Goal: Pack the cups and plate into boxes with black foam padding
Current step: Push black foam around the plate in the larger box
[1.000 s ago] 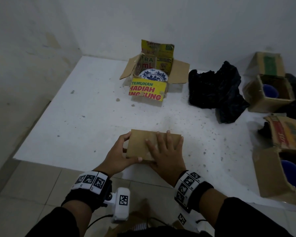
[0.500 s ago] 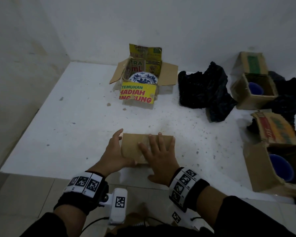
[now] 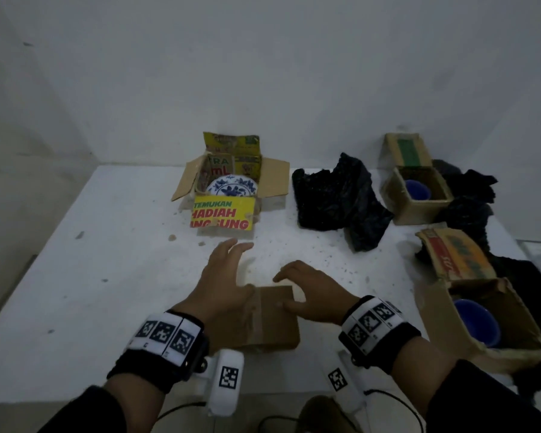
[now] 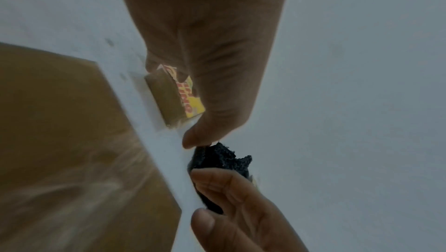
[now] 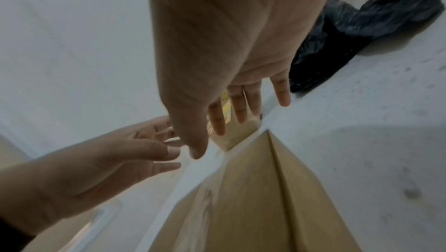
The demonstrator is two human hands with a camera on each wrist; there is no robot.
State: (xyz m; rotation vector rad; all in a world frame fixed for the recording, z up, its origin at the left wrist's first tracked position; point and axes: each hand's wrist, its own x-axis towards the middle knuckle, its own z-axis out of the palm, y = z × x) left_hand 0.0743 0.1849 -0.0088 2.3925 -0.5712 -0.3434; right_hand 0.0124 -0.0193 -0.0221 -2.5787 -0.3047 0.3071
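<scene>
Dim light is washing over bare grey walls (image 3: 263, 73); a speckled white table (image 3: 107, 276) is filling the corner.

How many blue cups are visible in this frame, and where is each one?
2. One blue cup sits inside the open box at the far right; the other blue cup lies in the open box at the near right. The closed box may hide more.

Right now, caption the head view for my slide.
Both hands, left hand and right hand, open above closed brown box; plate sits in open printed box.
</scene>
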